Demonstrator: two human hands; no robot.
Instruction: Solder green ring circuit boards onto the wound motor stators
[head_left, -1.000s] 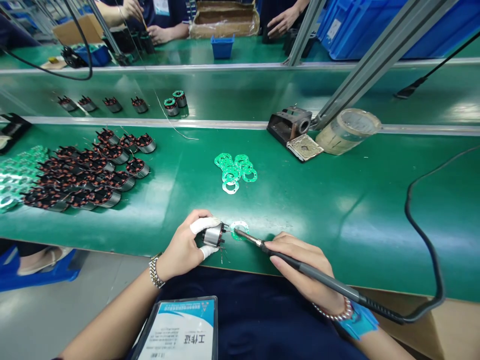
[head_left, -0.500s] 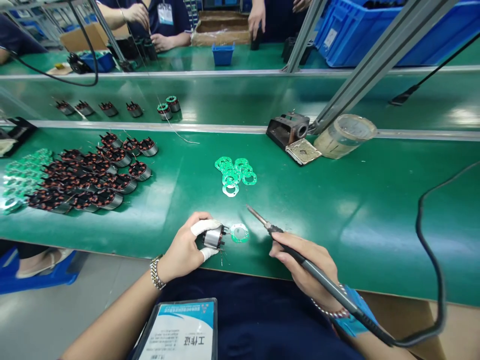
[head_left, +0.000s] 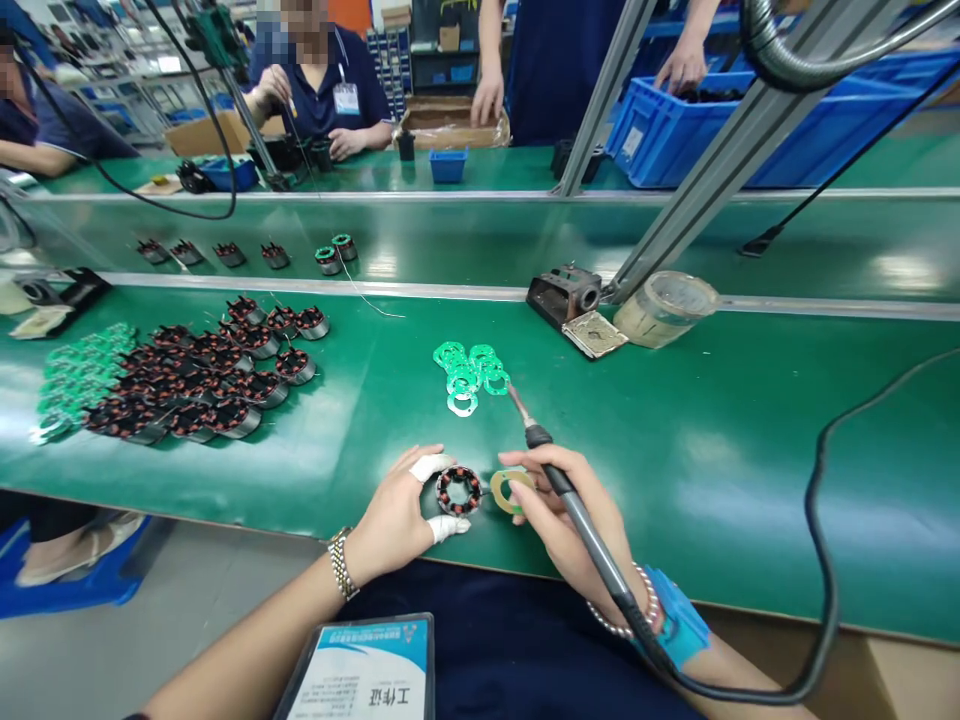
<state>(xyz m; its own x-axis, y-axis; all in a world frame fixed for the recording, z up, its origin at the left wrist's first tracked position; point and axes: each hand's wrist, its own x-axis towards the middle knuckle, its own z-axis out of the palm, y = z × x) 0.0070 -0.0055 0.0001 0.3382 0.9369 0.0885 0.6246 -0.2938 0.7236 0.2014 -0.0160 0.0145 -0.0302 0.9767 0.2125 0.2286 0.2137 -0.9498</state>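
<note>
My left hand (head_left: pixel 401 510), with white covers on thumb and finger, grips a motor stator (head_left: pixel 459 491) whose ring of copper coils faces up. My right hand (head_left: pixel 574 510) carries a soldering iron (head_left: pixel 581 515), its tip pointing up and away near the pile of green ring boards (head_left: pixel 461 375). Between the same hand's thumb and fingertips is a ring-shaped circuit board (head_left: pixel 504 492), tan side showing, close to the stator's right side. Whether board and stator touch I cannot tell.
Many stators (head_left: pixel 217 375) and green boards (head_left: pixel 82 375) lie at left. An iron stand (head_left: pixel 566 295) with a sponge (head_left: pixel 594 333) and a cloudy tub (head_left: pixel 664 308) stand at back right. The iron's cable (head_left: pixel 821 520) loops at right. Co-workers' hands (head_left: pixel 489 98) appear across the bench.
The stator has turned from its side to show its coil face. My right hand has moved left and picked up the ring board, still with the iron. The view has tilted up.
</note>
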